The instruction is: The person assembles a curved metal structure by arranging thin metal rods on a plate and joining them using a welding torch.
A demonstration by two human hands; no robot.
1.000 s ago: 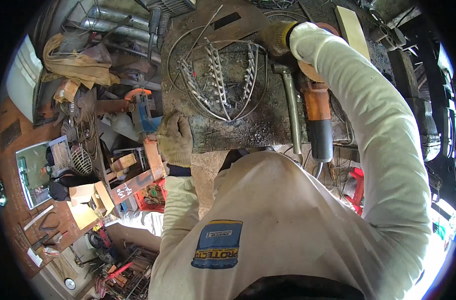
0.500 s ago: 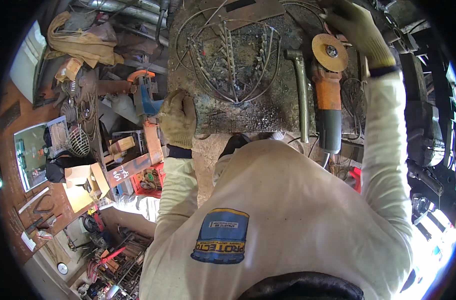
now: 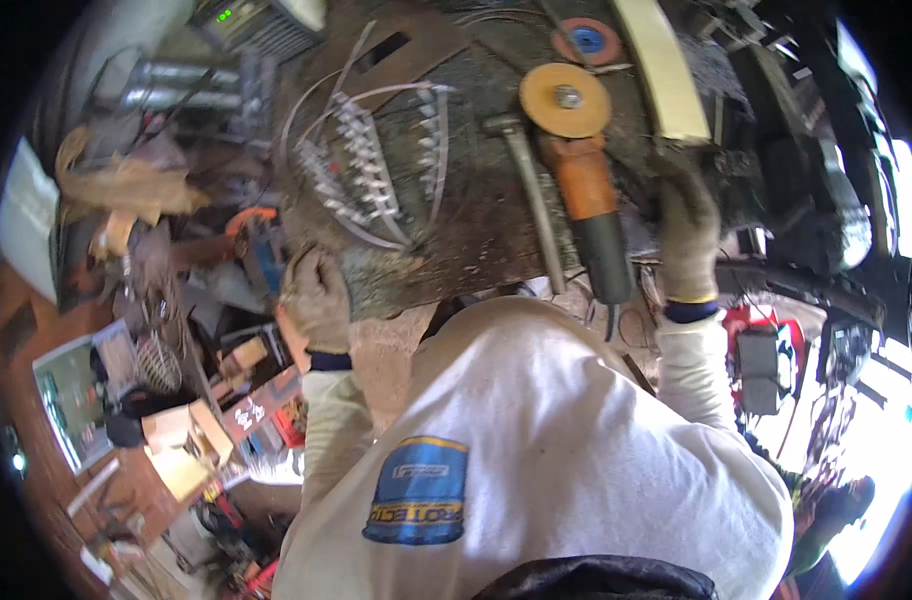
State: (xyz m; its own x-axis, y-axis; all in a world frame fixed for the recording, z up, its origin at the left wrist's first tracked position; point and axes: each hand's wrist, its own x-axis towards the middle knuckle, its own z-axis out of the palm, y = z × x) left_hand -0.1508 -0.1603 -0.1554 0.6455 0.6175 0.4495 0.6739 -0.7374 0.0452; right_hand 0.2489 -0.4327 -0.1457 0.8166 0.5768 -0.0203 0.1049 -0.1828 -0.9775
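Head view: gloved right hand (image 3: pixel 688 232) beside angle grinder (image 3: pixel 584 190) on rusty steel table (image 3: pixel 476 240), near the dark handle; grasp or not, cannot tell. Gloved left hand (image 3: pixel 316 298) curled on table's near edge, below bent wire frame (image 3: pixel 376 165). Hammer (image 3: pixel 531 195) alongside grinder. Advisable: full handle grip, disc clear of wire.

torso: white long-sleeved shirt, blue-and-yellow printed badge at lower centre | left hand (image 3: pixel 316 298): worn tan work glove, dark cuff, centre left | right hand (image 3: pixel 688 228): matching glove, dark cuff with yellow edge, upper right
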